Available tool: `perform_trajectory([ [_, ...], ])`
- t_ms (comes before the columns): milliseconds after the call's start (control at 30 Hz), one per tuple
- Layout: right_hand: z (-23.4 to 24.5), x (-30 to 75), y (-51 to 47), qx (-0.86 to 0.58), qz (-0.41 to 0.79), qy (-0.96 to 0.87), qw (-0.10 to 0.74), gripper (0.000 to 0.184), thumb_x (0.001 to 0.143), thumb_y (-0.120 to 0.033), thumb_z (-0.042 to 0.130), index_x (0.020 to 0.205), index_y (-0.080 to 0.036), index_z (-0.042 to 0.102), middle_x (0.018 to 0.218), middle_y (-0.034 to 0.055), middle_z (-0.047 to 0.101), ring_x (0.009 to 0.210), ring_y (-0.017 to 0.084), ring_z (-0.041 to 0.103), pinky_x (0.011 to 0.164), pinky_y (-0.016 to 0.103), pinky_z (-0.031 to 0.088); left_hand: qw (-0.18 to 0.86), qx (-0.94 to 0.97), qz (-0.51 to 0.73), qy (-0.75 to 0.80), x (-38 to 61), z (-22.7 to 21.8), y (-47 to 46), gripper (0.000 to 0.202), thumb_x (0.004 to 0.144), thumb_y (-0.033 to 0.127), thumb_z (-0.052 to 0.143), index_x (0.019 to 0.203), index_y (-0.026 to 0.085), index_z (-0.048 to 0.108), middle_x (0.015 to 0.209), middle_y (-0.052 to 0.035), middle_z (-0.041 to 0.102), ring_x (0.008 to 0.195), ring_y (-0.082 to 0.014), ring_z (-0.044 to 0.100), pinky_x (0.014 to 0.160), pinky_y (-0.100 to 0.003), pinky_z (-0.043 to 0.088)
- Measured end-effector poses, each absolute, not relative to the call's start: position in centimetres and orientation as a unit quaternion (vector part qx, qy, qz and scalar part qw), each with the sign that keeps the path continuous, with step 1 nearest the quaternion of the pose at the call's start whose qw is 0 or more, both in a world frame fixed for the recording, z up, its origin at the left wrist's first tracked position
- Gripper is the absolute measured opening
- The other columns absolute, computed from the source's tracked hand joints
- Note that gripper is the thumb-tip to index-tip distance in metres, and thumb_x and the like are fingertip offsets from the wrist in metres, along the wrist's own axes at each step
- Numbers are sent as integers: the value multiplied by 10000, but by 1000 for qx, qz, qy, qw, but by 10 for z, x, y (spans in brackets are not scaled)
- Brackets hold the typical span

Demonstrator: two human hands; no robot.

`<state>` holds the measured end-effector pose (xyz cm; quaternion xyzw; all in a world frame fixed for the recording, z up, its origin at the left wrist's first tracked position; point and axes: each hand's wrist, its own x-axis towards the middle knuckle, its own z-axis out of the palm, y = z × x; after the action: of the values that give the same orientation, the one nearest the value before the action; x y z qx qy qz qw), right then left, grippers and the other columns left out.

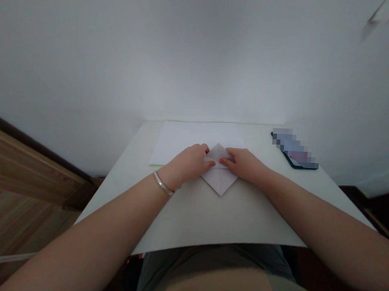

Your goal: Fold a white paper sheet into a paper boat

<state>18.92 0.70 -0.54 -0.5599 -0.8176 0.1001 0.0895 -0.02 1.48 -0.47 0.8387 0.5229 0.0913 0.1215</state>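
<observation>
A folded sheet of white paper lies on the table in a diamond shape, one corner toward me and one pointing away. A crease runs across its middle. My left hand grips its left side, thumb on top and fingers curled at the edge. On the opposite side, my right hand holds the paper the same way, its thumb pressed near the middle crease. Both thumbs almost meet there. The fingertips under or behind the paper are partly hidden.
Behind my hands, flat white sheets with a green edge lie on the white table. A phone rests at the right. A wall stands at the table's far edge, and wooden furniture is at the left.
</observation>
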Motion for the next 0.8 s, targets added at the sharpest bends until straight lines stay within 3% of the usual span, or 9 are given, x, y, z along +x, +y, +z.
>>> perform_trajectory([
  [500,-6,185,4,-569,85,-814,86,213,889,-336,523,972,-150,587,976,131,691,857,220,629,673,275,390,116,840,68,526,-3,-10,16,450,819,462,579,1174,197,500,1062,-96,650,941,-256,631,781,-333,472],
  [700,-8,185,1,-580,102,-800,120,303,876,-325,549,1121,-148,545,1033,128,688,900,234,639,689,280,404,119,851,125,497,-4,-8,11,596,832,342,599,1362,251,340,1178,-90,539,968,-212,613,824,-315,485],
  [800,-10,186,0,-594,107,-786,131,415,862,-340,571,1225,-157,485,998,117,698,864,236,650,662,280,402,79,863,92,489,-3,-5,6,738,853,327,570,1473,306,170,1247,-103,447,903,-195,625,769,-303,497],
])
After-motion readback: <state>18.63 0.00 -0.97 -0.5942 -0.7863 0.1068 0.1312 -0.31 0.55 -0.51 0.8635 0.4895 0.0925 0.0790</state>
